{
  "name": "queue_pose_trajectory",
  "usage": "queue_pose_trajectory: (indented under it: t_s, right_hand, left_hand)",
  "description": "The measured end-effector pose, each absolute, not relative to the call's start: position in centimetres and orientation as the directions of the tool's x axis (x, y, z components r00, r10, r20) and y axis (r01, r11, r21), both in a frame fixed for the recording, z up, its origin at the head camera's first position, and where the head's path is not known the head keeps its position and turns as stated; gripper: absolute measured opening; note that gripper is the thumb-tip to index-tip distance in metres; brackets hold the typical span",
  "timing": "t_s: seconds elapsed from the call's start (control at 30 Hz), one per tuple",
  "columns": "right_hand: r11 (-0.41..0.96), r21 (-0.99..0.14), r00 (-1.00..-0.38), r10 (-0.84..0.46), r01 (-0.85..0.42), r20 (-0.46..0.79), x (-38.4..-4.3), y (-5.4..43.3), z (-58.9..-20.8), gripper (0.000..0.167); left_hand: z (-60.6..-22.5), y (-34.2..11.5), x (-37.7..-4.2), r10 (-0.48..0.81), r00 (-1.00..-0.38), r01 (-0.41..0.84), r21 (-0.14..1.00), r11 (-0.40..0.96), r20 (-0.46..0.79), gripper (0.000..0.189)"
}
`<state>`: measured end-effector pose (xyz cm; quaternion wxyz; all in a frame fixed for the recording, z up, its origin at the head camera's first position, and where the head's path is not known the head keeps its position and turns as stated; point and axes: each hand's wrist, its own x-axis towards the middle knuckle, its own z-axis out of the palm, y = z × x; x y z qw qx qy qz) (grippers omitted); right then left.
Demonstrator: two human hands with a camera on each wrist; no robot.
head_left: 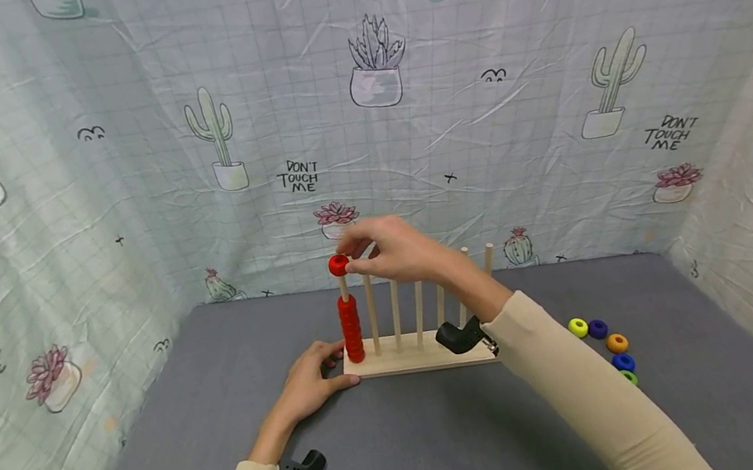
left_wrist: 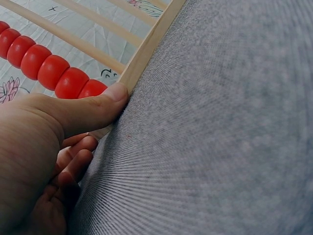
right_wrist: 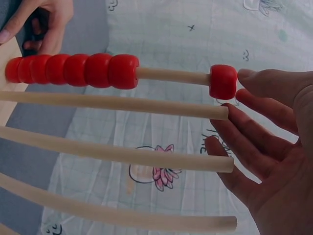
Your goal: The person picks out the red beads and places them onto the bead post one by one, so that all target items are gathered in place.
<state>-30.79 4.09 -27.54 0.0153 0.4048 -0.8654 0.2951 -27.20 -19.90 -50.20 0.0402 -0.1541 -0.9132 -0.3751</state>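
A wooden peg rack [head_left: 399, 361] stands upright on the grey tabletop. My left hand [head_left: 311, 381] grips the left end of its base, the thumb [left_wrist: 98, 105] on the front edge and the fingers behind. Several red beads [head_left: 351, 329] are stacked on the leftmost peg. At that peg's top sits one more red bead [right_wrist: 222, 82], apart from the stack. The thumb and index fingertips of my right hand [head_left: 390, 251] pinch this bead at its upper edge. In the right wrist view, the other fingers spread past neighbouring peg tips [right_wrist: 222, 164].
Right of the rack lie several loose beads: yellow [head_left: 578, 328], dark blue [head_left: 597, 329], orange [head_left: 617, 344], blue [head_left: 623, 363] and green [head_left: 628, 376]. The right forearm passes in front of the rack's right-hand pegs [head_left: 489, 257]. A cactus-print cloth [head_left: 288, 74] hangs behind the table.
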Motion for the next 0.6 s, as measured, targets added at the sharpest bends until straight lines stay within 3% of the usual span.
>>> queue_pose_trajectory:
  t_s: [0.6]
  right_hand:
    - [0.495, -0.462, -0.647, -0.714, -0.736, 0.267, -30.75, 3.90, -27.67, 0.027]
  left_hand:
    - [-49.90, -19.83, -27.08, 0.256, -0.948, 0.315, 0.665, 0.678, 0.188, 0.070]
